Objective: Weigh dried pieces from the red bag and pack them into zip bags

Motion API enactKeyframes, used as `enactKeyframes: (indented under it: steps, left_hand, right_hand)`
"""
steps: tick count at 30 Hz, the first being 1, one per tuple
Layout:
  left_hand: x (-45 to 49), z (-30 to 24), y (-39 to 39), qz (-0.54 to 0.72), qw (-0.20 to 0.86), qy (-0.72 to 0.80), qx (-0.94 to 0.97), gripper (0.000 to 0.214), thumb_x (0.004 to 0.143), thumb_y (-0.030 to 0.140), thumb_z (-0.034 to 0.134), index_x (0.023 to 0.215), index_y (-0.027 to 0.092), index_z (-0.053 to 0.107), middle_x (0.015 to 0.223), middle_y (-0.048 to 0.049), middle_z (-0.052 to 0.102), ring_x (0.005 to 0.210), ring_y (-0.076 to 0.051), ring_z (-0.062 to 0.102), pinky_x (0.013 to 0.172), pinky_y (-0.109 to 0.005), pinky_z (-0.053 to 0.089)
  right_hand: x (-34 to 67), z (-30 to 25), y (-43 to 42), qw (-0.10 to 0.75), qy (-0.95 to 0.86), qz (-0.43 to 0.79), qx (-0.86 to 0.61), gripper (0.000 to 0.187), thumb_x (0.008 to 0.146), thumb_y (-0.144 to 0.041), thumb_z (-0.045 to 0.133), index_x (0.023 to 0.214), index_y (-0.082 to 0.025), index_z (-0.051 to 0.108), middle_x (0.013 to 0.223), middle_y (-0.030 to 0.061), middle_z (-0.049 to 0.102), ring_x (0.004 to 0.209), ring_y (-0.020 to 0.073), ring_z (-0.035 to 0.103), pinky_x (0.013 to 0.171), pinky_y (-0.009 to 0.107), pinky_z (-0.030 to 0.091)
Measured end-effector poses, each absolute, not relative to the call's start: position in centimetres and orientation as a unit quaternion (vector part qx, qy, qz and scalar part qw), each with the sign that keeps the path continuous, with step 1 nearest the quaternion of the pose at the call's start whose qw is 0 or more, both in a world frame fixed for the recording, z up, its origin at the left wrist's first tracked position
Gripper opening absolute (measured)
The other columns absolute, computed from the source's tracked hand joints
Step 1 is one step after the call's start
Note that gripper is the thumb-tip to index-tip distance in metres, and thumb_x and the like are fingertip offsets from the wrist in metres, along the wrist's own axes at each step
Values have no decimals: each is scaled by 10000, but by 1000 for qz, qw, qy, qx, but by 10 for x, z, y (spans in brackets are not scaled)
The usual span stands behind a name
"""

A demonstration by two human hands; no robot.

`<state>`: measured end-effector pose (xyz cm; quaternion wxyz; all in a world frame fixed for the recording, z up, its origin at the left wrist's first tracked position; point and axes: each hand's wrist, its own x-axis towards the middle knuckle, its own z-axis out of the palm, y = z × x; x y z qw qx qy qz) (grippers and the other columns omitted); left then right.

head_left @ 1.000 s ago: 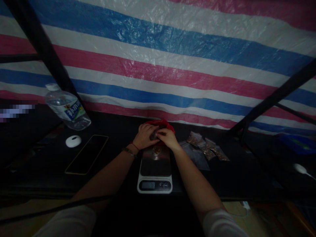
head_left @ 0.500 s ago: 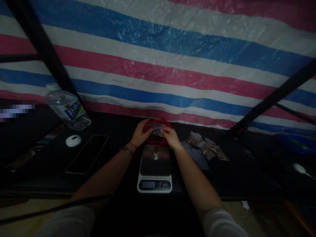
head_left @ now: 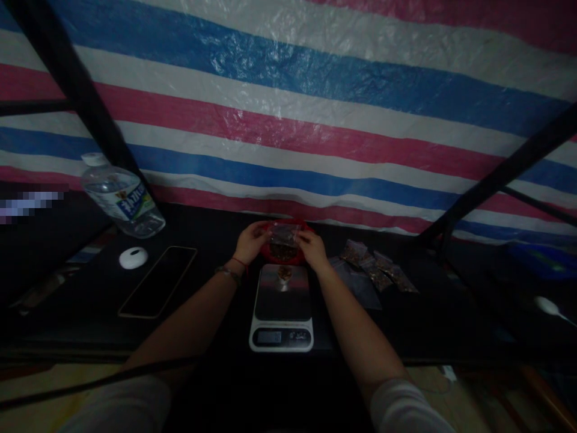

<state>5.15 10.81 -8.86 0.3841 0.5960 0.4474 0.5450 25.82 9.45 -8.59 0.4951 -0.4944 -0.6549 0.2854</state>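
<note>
Between my two hands a small clear zip bag (head_left: 285, 232) is stretched out above a red bowl (head_left: 295, 258) of dark brown bits. My left hand (head_left: 250, 242) pinches the bag's left side, and my right hand (head_left: 312, 248) pinches its right side. Whether anything is inside the bag is too dark to tell. Just in front of the bowl stands a white digital scale (head_left: 282, 307) with a metal plate. A small cup (head_left: 284, 275) with brown bits in it sits at the plate's far end. The digits on the display are not readable.
Right of my right arm lie several filled zip bags (head_left: 378, 273) and flat clear bags (head_left: 364, 293). A phone (head_left: 158, 281), a white oval device (head_left: 133, 258) and a water bottle (head_left: 124, 195) are at left. A white spoon (head_left: 547, 306) lies far right. Striped sheeting (head_left: 288, 132) hangs behind.
The bag has been pulled out flat between my hands. My left hand has moved slightly left, and the bits in the bowl show more now.
</note>
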Motion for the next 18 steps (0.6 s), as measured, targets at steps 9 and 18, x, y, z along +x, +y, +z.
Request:
enactKeyframes:
  steps: [9,18]
  left_hand:
    - [50,-87,107,558,370,445,595,444,743,343,663,1125,130,590,900,-81,687,809,-176,656,790,-341,541]
    - [52,-92,109,551,292,447,641,392,809,299,574,1175,160,559,981,-75,669,888,-186,647,850,-353,524]
  right_hand:
    - [251,-85,90,504,-674,297,-451,368,706,-249,677,1074,-240,681,1120,64,662,963,198,626,905,364,475]
    - [253,-88,90,487,-668,306,-473,280,795,-270,573,1032,-205,708,1034,59,712,970,214,645,910,368,481]
